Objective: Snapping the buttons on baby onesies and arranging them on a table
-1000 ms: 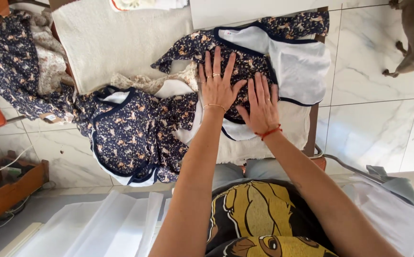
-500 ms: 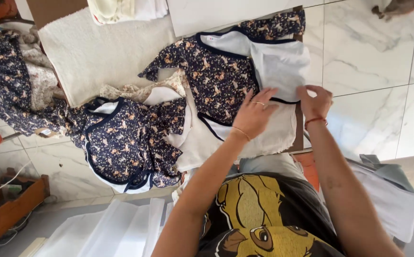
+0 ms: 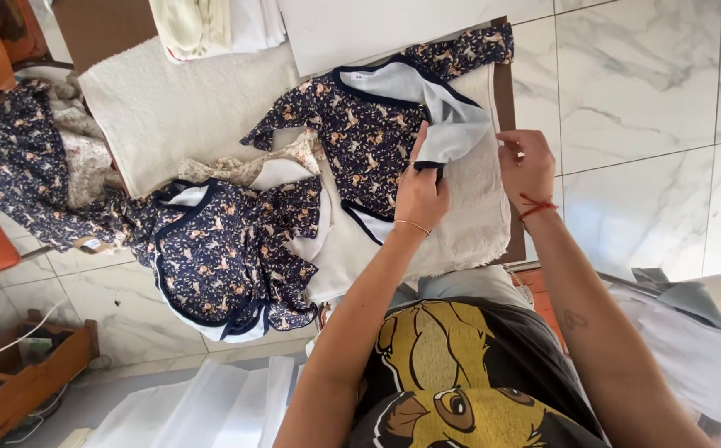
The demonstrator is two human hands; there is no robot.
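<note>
Nearest, a dark shirt with a yellow cartoon print (image 3: 460,373) on the person's own torso, both bare forearms reaching forward from it; clear plastic sheets (image 3: 203,411) lie low at the left, and a wooden tray (image 3: 29,386) stands on the marble floor (image 3: 650,91) at the far lower left. Next, the left hand (image 3: 420,195), a thin bracelet at its wrist, its grip closed on the dark-edged fold of a navy printed baby garment (image 3: 368,141), pinching the turned-over pale lining near the garment's middle. Beside it, the right hand (image 3: 526,166), a red thread at its wrist, fingers curled at the right edge of the same folded flap; whether that grip is pinching the cloth or only touching it cannot be told. Under the garment, a white towel (image 3: 468,224) spread on a small brown bench (image 3: 505,99), the garment lying flat on it with one sleeve stretched toward the far right corner. Left of it, a second navy printed garment (image 3: 228,257) hangs over the edge, partly covering a cream floral piece (image 3: 244,170). Further left, a heap of similar navy cloth (image 3: 12,174). Beyond, a larger cream towel (image 3: 178,108), then folded pale linen (image 3: 203,25) at the far edge
</note>
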